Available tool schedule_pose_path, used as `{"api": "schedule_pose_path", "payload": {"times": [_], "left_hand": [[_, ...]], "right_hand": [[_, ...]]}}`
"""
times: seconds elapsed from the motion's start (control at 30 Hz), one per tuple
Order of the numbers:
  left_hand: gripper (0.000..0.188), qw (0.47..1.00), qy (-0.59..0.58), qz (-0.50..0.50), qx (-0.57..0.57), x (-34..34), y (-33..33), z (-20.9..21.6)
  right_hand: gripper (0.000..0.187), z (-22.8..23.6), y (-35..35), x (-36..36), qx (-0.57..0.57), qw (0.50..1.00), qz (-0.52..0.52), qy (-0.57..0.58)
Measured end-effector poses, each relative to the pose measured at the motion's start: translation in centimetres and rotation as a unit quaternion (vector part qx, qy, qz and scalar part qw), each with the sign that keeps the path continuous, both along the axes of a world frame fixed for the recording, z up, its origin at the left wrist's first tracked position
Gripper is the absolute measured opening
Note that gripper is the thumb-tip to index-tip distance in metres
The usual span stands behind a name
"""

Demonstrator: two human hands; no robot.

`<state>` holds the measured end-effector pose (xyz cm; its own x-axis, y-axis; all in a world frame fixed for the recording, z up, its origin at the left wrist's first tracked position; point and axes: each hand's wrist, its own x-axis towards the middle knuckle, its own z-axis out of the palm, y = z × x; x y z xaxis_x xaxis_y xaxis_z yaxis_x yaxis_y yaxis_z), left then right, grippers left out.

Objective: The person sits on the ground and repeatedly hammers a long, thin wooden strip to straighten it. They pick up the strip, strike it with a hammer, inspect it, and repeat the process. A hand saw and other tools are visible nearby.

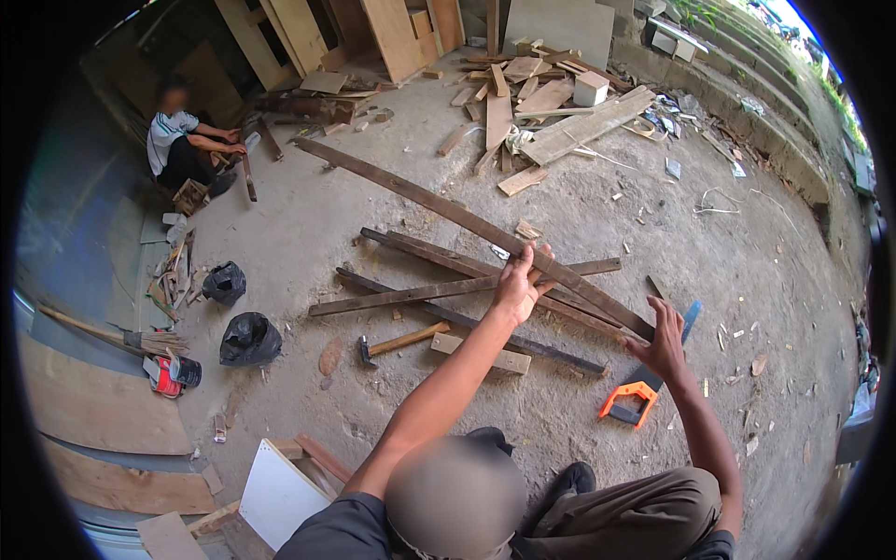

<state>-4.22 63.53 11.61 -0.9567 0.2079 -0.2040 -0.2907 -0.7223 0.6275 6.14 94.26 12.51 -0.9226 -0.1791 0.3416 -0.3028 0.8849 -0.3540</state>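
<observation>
Head view: two black bags sit on the ground to the left, the smaller bag [224, 283] just beyond the larger bag [250, 339]. Both are crumpled; the larger one gapes upward, but its inside is too dark to tell what it holds. Nearer the left edge, a red tub [164, 375] and a dark tub [188, 372] stand side by side, touching or nearly so; their contents are too small to make out. A broom [154, 343] lies with its bristles just behind them.

Farther off, a co-worker [177, 140] in a white top sits low by the wall, with a small wooden crate [190, 197] near their feet; what is in it cannot be told. A white box [590, 90] rests among the scrap wood [551, 93] at the top, its inside hidden.

The long plank [420, 198] slants across the middle, over several dark strips [448, 291] crossed on the ground. The left hand [518, 287] has its fingers wrapped around it, gripping. At its near end the right hand [661, 341] has thumb and fingers parted; whether they press on the wood cannot be told. Just beside that hand lies a saw [616, 409] with an orange handle. Left of the strips' near ends are a hammer [403, 343] and a short block [481, 355].
</observation>
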Motion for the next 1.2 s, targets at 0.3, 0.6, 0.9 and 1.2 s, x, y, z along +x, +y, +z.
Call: {"api": "schedule_pose_path", "payload": {"times": [0.3,0.6,0.9,1.2], "left_hand": [[0.039,0.955,0.012,-0.144,-0.259,1.2,0.1,-0.8],[0.083,0.969,-0.113,0.028,-0.218,1.6,-11.9,-9.3],[0.045,0.952,-0.242,0.184,0.040,-1.7,-19.2,-17.1],[0.049,0.968,-0.176,0.181,-0.008,1.4,-12.4,-12.4]], "right_hand": [[0.043,-1.3,0.1,-0.8,0.014,0.988,-0.043,-0.149],[0.054,-2.4,3.4,1.5,-0.188,0.796,-0.005,-0.575],[0.051,-4.9,4.4,2.0,-0.289,0.569,0.062,-0.767],[0.050,-3.4,8.8,2.2,-0.103,0.783,0.029,-0.613]]}}
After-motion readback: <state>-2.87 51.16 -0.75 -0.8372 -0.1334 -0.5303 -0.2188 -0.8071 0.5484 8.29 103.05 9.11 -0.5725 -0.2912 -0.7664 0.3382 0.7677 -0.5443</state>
